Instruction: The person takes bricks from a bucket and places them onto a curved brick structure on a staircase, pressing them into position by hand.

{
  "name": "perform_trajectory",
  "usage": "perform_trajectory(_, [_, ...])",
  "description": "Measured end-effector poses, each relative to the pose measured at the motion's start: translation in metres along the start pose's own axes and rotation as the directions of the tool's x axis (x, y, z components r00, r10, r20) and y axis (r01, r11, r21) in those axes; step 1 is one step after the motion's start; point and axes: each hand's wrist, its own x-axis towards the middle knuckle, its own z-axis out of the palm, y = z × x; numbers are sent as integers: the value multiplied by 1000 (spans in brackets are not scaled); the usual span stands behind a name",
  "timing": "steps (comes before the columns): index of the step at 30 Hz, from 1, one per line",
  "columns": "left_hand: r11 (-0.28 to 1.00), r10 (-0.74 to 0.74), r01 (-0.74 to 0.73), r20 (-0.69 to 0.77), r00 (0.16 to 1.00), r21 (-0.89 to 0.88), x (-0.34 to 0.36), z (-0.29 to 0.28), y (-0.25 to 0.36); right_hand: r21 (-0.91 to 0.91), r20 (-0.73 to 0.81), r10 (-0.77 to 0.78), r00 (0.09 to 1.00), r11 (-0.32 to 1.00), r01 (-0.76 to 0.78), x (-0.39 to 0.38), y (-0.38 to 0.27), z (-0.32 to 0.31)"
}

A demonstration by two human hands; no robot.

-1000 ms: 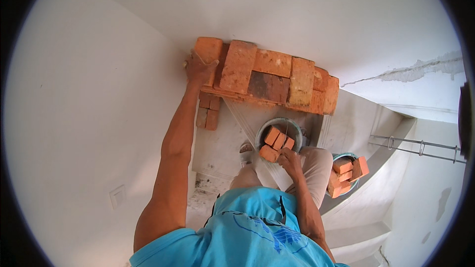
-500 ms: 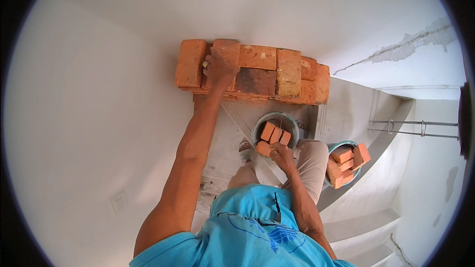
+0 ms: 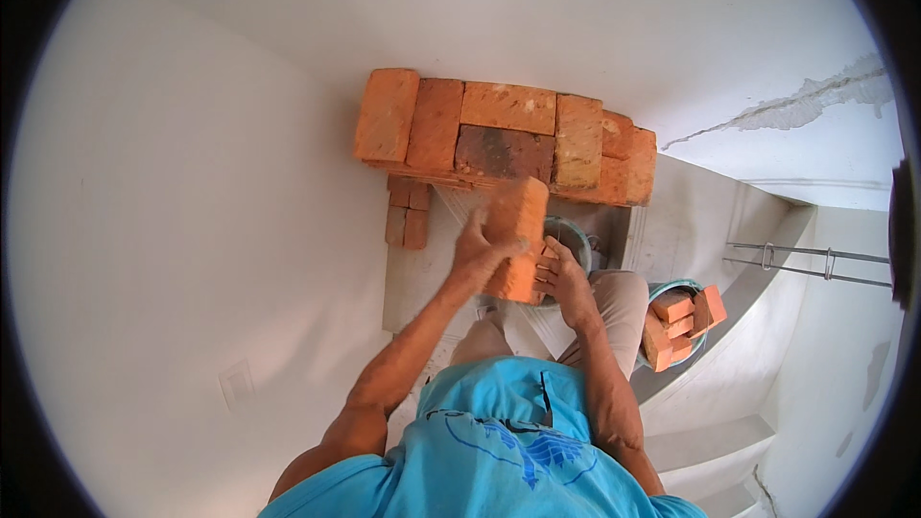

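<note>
My left hand (image 3: 482, 254) grips an orange-red brick (image 3: 520, 230), held up tilted in front of the brick stack, with the thumb across its face. My right hand (image 3: 566, 283) is at the brick's lower right side with its fingers apart. Whether the fingertips touch the brick is unclear. The stack (image 3: 508, 107) stands against the wall; its top course has bricks laid both lengthwise and crosswise, one of them darkened (image 3: 504, 152). Below the held brick is a bucket (image 3: 574, 232), mostly hidden by the brick and my right hand.
A second bucket (image 3: 698, 286), full of bricks (image 3: 673, 307), stands right of my leg, beside a pale ledge (image 3: 729, 336). Several bricks (image 3: 408, 216) show lower down, under the stack's left end. A white wall (image 3: 192, 182) rises at left; metal rods (image 3: 815, 257) run along the right.
My left hand has left the stack's top and come down to the brick in front. The brick there now lies flush beside its neighbour. My right hand, earlier gripping a brick over the bucket, has risen.
</note>
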Motion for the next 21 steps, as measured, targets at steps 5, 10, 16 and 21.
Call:
perform_trajectory(5, [951,10,-7,-7,1000,310,-22,47,-47,209,11,8,1000,978,-10,-2,24,-2])
perform_trajectory(10, [916,-89,57,63,994,396,-30,65,-25,280,-122,150,981,954,-111,-6,39,-24])
perform_trajectory(16, [918,45,-118,196,980,378,-17,46,-15,521,96,123,988,840,-155,1,39,-63])
perform_trajectory(21, [728,494,-240,-249,833,642,71,-61,22,509,105,94,990,850,-135,-12,22,-60])
